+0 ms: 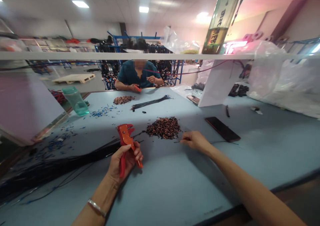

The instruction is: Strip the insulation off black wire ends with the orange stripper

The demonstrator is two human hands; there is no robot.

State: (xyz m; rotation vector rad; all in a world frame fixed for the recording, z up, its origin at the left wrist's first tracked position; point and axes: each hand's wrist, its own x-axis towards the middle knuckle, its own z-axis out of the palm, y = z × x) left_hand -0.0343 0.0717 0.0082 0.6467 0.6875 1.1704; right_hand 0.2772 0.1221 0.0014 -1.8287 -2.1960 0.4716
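Observation:
My left hand is wrapped round the handles of a red and orange wire stripper, its jaws pointing away from me. Under and left of it, a long bundle of black wires runs to the left edge. My right hand pinches a thin black wire; a short end shows left of the fingertips, and a thin length appears to the right, behind the wrist. Between and beyond both hands sits a pile of small dark and copper-coloured pieces.
A phone lies right of my right hand. Blue scraps and a green bottle are at the left. Across the table, a person holds an orange tool near another wire bundle. A white shelf spans above.

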